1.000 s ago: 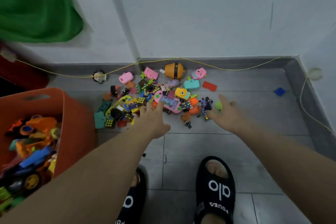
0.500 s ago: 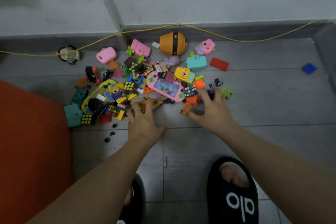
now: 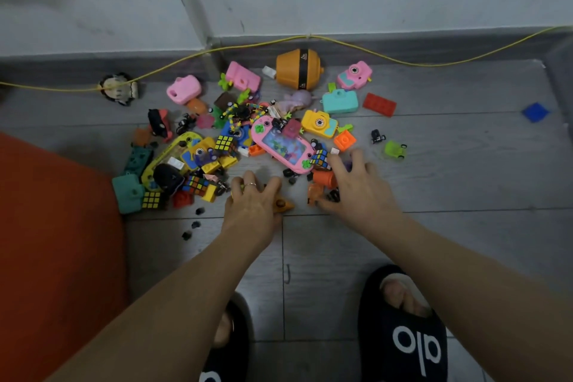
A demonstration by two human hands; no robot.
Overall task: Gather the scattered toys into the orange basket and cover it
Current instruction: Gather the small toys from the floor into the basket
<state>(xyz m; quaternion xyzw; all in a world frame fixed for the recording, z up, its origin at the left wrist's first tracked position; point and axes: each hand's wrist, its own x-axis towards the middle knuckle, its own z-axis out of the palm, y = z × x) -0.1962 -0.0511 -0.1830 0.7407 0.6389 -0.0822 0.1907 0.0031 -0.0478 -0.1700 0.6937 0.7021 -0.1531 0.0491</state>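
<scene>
while 2 hands [image 3: 305, 198] rake toys, 1 orange basket [image 3: 59, 242] sits left.

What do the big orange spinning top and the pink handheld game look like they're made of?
The orange spinning top looks like hard molded plastic with a smooth, slightly glossy shell and a black band. The pink handheld game also looks like glossy plastic, with a clear window over colourful bits; whether it holds water can't be told.

Both hands [image 3: 252, 205] [image 3: 356, 192] down, fingers curled
</scene>
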